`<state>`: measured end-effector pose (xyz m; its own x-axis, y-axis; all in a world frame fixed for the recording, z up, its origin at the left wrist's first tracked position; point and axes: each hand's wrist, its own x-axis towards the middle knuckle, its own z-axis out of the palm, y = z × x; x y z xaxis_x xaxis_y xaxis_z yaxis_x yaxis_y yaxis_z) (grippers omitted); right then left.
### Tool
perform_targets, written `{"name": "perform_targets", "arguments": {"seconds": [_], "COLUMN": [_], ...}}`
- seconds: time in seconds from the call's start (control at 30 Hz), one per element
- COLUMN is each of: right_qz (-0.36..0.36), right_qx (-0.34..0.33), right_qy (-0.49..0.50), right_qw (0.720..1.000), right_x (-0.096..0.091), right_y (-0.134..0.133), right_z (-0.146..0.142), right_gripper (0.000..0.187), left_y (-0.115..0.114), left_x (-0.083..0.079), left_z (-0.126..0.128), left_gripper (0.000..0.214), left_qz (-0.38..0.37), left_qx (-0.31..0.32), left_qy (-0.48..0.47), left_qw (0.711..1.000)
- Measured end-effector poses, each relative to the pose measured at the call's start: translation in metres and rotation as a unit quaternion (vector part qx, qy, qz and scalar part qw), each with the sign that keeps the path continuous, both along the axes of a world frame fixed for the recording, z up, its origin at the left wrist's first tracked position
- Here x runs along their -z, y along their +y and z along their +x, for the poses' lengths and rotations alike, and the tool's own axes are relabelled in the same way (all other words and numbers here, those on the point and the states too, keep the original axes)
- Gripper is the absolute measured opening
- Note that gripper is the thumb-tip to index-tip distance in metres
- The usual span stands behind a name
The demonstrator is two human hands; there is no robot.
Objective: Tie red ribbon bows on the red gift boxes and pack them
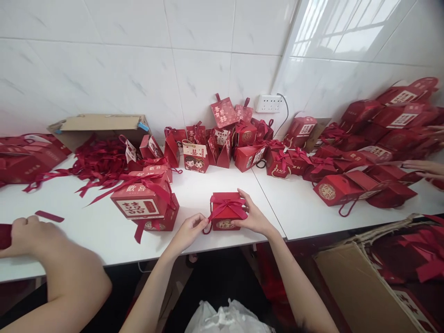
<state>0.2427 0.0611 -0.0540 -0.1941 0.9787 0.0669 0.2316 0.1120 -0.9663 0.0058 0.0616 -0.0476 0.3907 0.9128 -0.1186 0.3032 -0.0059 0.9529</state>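
Observation:
In front of me on the white table stands a small red gift box (222,225), with a crimson ribbon (227,206) tied in a bow across its front. At the box's left edge, my left hand (190,232) pinches a tail of that ribbon between thumb and forefinger. A dark red cord loop (207,230) hangs beside those fingertips. My right hand (255,215) is wrapped round the box's right side, thumb low on the front and fingers near the top. The bow's right end is partly covered by this hand.
Left of my box is a larger red gift box (138,203) with a ribbon. A cardboard box (104,124) spills loose ribbons. Several red boxes line the wall below a power strip (268,103). Co-workers' hands show at left (29,236) and right (428,169). An open carton (350,282) stands lower right.

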Motion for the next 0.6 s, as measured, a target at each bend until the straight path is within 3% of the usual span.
{"name": "perform_targets", "arguments": {"seconds": [0.17,0.23,0.33,0.43,0.6], "right_qz": [0.050,0.057,0.019,-0.034,-0.111], "right_qx": [0.151,0.206,0.265,0.275,0.225], "right_qy": [0.122,0.222,0.381,0.491,0.566], "right_qw": [0.980,0.951,0.886,0.826,0.786], "right_x": [-0.012,-0.021,-0.038,-0.059,-0.082], "right_y": [-0.011,-0.016,-0.024,-0.036,-0.059], "right_z": [0.015,0.023,0.033,0.038,0.043], "right_gripper": [0.085,0.073,0.054,0.044,0.033], "left_y": [0.003,0.006,0.011,0.012,0.006], "left_x": [0.004,0.007,0.016,0.027,0.037], "left_z": [0.001,0.009,0.033,0.062,0.088], "left_gripper": [0.032,0.033,0.034,0.034,0.026], "left_qz": [0.021,0.026,0.030,0.057,0.176], "left_qx": [-0.037,-0.025,0.016,0.036,0.058], "left_qy": [0.046,0.042,0.035,0.039,0.104], "left_qw": [0.998,0.998,0.999,0.997,0.977]}}
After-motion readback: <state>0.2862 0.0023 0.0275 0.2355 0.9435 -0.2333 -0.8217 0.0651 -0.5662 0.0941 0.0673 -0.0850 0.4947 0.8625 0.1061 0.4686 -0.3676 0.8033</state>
